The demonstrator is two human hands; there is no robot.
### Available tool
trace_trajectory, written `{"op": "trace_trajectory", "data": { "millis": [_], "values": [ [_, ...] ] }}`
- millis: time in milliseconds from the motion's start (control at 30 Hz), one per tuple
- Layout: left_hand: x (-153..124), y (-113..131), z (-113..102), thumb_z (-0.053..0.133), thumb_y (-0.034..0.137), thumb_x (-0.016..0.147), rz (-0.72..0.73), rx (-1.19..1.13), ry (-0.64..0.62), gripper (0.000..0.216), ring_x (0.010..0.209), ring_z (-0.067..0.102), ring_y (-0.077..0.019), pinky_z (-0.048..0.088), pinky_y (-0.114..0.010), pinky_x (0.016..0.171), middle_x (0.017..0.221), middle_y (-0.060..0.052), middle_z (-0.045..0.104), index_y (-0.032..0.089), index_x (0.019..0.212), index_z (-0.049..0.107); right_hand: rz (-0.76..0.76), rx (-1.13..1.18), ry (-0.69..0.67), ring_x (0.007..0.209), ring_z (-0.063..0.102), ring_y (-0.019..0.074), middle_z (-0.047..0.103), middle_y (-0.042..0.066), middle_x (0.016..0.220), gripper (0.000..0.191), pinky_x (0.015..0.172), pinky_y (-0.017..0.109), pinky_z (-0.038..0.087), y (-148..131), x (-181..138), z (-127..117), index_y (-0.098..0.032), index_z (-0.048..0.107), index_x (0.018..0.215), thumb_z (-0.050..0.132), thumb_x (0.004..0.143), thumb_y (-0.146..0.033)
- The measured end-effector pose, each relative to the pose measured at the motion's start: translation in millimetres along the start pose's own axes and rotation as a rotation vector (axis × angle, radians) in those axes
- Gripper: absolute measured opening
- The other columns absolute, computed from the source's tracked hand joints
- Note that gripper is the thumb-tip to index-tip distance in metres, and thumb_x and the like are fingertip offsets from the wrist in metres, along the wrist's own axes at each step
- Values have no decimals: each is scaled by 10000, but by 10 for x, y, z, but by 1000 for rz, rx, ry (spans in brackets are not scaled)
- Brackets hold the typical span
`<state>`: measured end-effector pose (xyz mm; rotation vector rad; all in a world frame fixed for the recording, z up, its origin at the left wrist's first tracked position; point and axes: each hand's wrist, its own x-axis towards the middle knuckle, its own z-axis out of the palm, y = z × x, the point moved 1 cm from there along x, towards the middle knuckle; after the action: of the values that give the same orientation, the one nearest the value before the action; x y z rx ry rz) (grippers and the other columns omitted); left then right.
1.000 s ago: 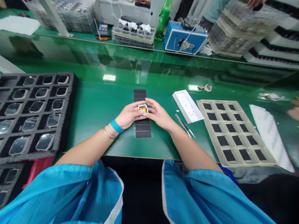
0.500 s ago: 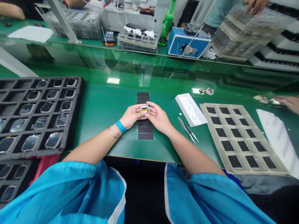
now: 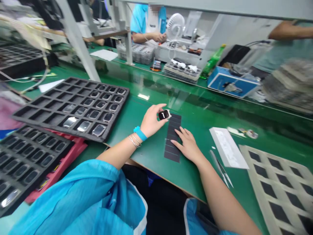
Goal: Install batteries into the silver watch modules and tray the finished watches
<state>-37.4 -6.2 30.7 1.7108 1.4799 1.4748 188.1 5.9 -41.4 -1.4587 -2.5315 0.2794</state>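
Between the thumb and fingers of my left hand [image 3: 153, 122] is a small smartwatch case [image 3: 163, 114], its dark face turned up and a pale edge at its right. My right hand [image 3: 188, 143] holds nothing; its fingers are apart, their tips at a long dark strip [image 3: 172, 155] divided by light lines. The strip lies flat on the green table under and beside those fingers. Right of my right hand lie metal tweezers [image 3: 222, 169] and a shallow white box [image 3: 228, 148] with small pale bits in it.
On the left, a black foam tray [image 3: 57, 121] holds several watch faces; a second dark tray [image 3: 40, 161] sits below it over a red tray [image 3: 78, 148]. At the right lies a cream tray [image 3: 262, 169] with black squares. Across the table, a co-worker [image 3: 148, 27] handles something.
My hands have parted. The watch case, earlier held in both hands with its yellow inside showing, is now face up in my left hand. The view has swung left.
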Motion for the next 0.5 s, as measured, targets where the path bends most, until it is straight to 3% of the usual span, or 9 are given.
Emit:
{"op": "trace_trajectory", "data": {
  "millis": [100, 200, 333, 500],
  "values": [
    [-226, 54, -279, 698, 111, 761, 191, 268, -5, 489, 1021, 558, -249, 438, -409, 957, 1087, -104, 645, 183, 1237, 613, -16, -39, 34, 1433, 370, 360, 418, 134, 1544, 657, 1170, 551, 328, 77, 7, 77, -199, 537, 1406, 423, 913, -618],
    [-382, -9, -681, 650, 141, 816, 221, 458, 30, 449, 1016, 556, -252, 427, -406, 950, 1105, -116, 640, 170, 1261, 597, -21, -64, 71, 1417, 391, 360, 436, 117, 1535, 661, 1161, 550, 346, 176, 37, 175, -213, 550, 1389, 388, 903, -631],
    [-381, -276, -1518, 689, 139, 757, 33, 683, 193, 448, 1097, 539, -281, 394, -422, 1007, 1142, -115, 627, 178, 1199, 629, -31, -72, 89, 1400, 411, 367, 453, 110, 1523, 670, 1142, 562, 373, 223, 47, 230, -231, 562, 1370, 385, 880, -653],
    [-123, -753, -2687, 721, 206, 728, -385, 910, 415, 418, 1087, 554, -282, 415, -419, 1015, 1126, -142, 627, 114, 1131, 655, -5, -69, 77, 1403, 409, 366, 457, 102, 1522, 652, 1147, 564, 363, 162, 46, 184, -233, 567, 1370, 407, 881, -634]
  ]
}}
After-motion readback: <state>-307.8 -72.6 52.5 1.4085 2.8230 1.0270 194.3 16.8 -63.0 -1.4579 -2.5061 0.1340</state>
